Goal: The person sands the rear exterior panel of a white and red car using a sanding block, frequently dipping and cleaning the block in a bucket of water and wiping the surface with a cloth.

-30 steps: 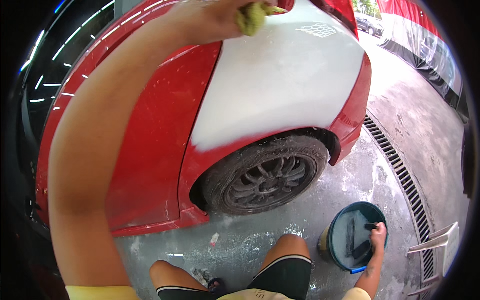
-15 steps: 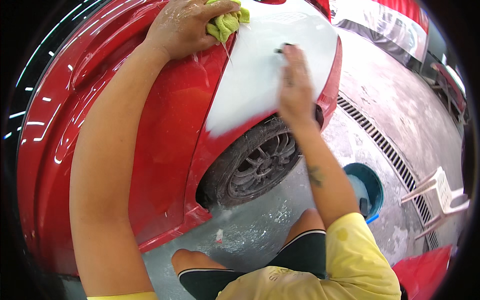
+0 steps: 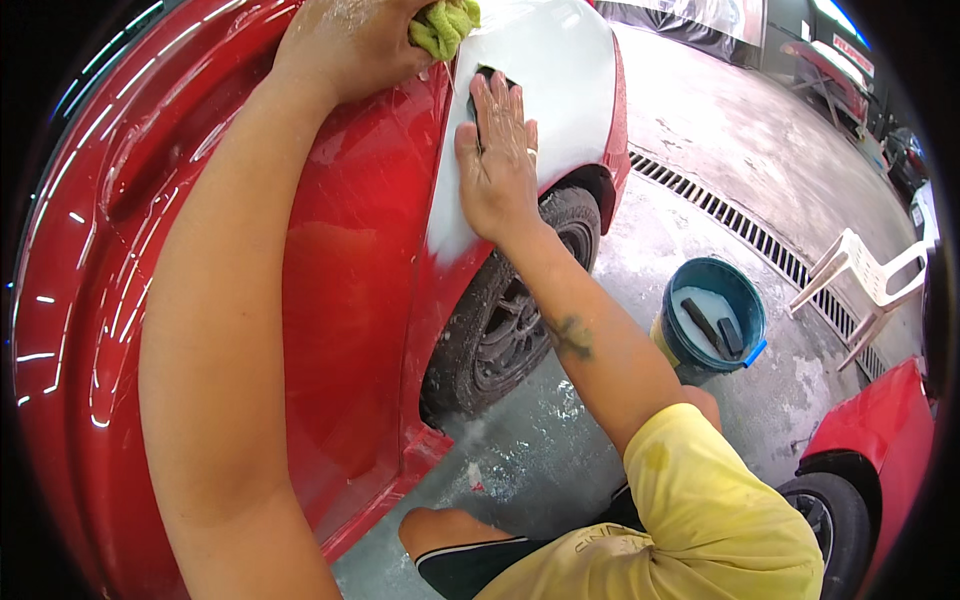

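My left hand [image 3: 350, 45] is closed round a crumpled yellow-green cloth [image 3: 443, 28], at the top of the red car door [image 3: 350, 240]. Water wets its skin. My right hand [image 3: 497, 165] lies flat, fingers outstretched, over a black sanding pad [image 3: 474, 108] pressed to the whitish rear panel [image 3: 565, 75] of the car. Only the pad's edges show, past the fingertips and beside the index finger; the rest is under the hand. Below this hand is the rear wheel [image 3: 508, 320], partly covered by my right forearm.
A dark teal bucket [image 3: 745, 295] with cloudy water and black blocks stands on the wet floor at right. Beyond it are a white plastic chair [image 3: 868, 275] and a floor drain grate [image 3: 720, 212]. Another red car part with a wheel [image 3: 832, 520] is at lower right.
My right hand has moved left across the whitish panel with the black pad, toward the door edge. My left hand still grips the cloth. The view has turned right, showing more of the bucket.
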Action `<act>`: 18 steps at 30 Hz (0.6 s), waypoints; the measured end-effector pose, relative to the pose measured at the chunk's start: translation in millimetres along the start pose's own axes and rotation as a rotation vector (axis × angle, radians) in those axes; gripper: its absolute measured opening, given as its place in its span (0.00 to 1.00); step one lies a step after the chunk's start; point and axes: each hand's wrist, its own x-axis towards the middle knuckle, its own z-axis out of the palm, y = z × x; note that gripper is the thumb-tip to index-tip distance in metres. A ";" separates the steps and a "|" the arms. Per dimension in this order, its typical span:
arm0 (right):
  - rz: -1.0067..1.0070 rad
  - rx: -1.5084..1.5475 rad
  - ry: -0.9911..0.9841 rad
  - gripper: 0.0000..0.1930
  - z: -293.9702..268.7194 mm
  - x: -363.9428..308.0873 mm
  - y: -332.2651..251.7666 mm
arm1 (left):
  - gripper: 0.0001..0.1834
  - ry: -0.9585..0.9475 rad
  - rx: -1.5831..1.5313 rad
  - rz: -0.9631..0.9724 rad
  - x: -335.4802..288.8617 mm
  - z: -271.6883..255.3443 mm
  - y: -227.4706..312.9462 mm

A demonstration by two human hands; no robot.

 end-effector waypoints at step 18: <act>-0.175 0.035 -0.144 0.35 -14.1 -65.8 -14.0 | 0.29 0.003 0.029 0.004 1.5 4.1 -0.3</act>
